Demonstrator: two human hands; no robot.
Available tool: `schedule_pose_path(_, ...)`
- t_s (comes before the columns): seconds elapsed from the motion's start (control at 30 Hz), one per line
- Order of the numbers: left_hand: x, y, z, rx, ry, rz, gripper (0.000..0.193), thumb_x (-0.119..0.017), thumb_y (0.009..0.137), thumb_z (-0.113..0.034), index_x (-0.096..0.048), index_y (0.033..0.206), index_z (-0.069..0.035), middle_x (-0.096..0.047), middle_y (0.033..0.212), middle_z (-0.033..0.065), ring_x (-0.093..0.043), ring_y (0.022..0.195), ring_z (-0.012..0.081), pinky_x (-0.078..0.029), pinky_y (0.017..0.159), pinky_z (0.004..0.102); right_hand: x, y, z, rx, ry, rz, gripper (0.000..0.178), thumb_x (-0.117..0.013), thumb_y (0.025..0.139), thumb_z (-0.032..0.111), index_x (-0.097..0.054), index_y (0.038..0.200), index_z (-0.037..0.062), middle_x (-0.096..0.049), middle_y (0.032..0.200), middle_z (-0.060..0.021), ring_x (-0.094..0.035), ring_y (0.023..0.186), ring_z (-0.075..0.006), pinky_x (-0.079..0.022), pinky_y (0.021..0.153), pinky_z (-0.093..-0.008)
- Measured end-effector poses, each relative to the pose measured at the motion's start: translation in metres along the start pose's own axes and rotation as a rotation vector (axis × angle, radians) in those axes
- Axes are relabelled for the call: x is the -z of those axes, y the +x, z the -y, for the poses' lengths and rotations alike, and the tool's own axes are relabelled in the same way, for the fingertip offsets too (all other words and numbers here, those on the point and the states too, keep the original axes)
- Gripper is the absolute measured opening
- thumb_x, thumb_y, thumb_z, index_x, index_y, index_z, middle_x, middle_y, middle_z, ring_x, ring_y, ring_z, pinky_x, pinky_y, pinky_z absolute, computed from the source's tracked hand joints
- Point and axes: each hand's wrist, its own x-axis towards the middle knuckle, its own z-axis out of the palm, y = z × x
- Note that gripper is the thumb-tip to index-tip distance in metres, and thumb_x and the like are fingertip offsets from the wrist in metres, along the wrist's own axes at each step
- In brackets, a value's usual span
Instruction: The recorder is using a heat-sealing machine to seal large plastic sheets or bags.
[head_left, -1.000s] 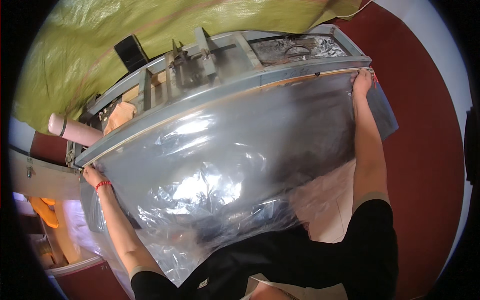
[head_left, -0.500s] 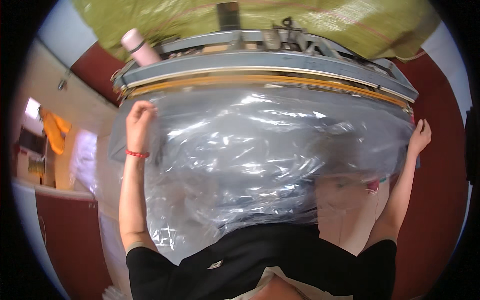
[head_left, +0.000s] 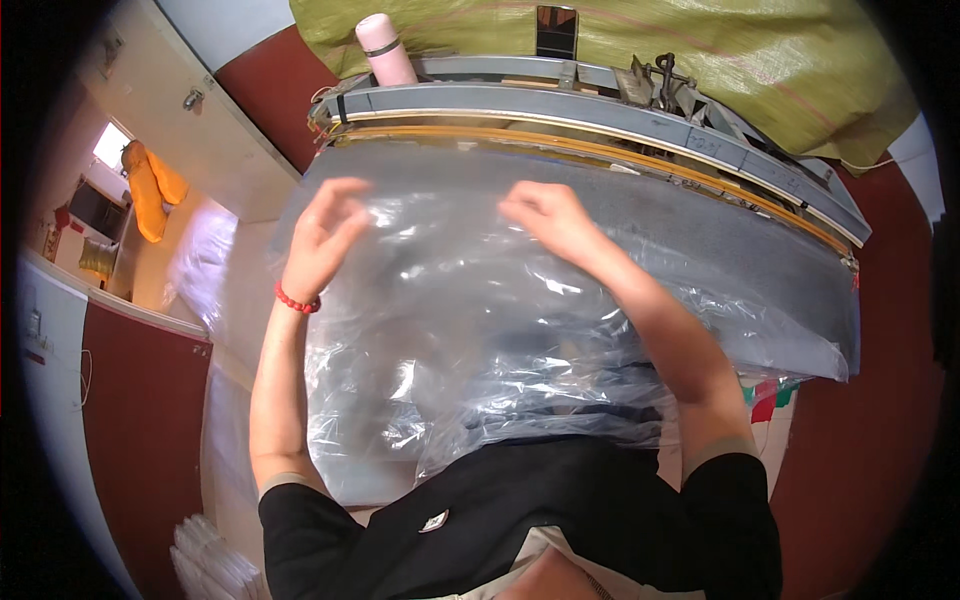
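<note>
A clear, wrinkled plastic film point(head_left: 540, 365) lies across the grey flat surface point(head_left: 690, 215) in front of me and falls toward my body. My left hand point(head_left: 328, 235), with a red beaded bracelet point(head_left: 296, 298) at its wrist, is over the film's far left part. Its fingers are blurred, with a gap between thumb and forefinger. Near the middle, my right hand point(head_left: 553, 215) has its fingers pinched together at the far part of the film; the exact grip is smeared by motion.
A long metal bar frame point(head_left: 600, 110) with an orange strip spans the far side. A pink bottle point(head_left: 386, 50), a dark phone-like slab point(head_left: 556, 32) and a metal clamp point(head_left: 665, 82) stand there. Green woven sheeting point(head_left: 740, 60) lies behind. At left is a door point(head_left: 190, 110).
My right hand has moved from the film's right edge to the middle, and the film's right part has come nearer, baring more grey surface. My view has turned slightly left.
</note>
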Motion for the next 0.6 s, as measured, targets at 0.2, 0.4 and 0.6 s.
schedule_pose_path(0.2,0.002,-0.048,0.060,0.203,0.298,0.525,0.016,-0.058,0.079,-0.017,-0.058,0.083,-0.001,-0.057,0.071,0.0091,-0.051,0.064,0.0177,-0.043,0.063,0.0291,0.135,-0.107,-0.046,-0.241,-0.208,-0.391,0.010,-0.065,0.072,0.012,-0.062,0.075,0.0026,-0.061,0.070,-0.0023,-0.054,0.067,-0.0082,-0.043,0.063,-0.0221)
schedule_pose_path(0.4,0.034,-0.079,0.136,0.170,0.617,0.681,0.011,-0.060,0.071,-0.008,-0.058,0.080,-0.003,-0.060,0.075,0.0123,-0.056,0.069,0.0244,-0.045,0.066,0.0331,0.342,-0.345,-0.101,-0.449,-0.466,-1.208,0.020,-0.061,0.078,0.019,-0.064,0.086,0.0013,-0.061,0.081,-0.0017,-0.053,0.077,-0.0095,-0.042,0.072,-0.0225)
schedule_pose_path(0.6,0.191,-0.002,0.149,0.163,1.013,-0.167,0.029,-0.046,0.062,0.008,-0.060,0.086,-0.002,-0.062,0.081,0.0145,-0.060,0.077,0.0223,-0.045,0.069,0.0326,0.437,-0.498,-0.152,-0.439,-0.330,-1.674,0.026,-0.066,0.074,0.026,-0.065,0.083,0.0018,-0.062,0.079,-0.0017,-0.054,0.072,-0.0104,-0.044,0.068,-0.0252)
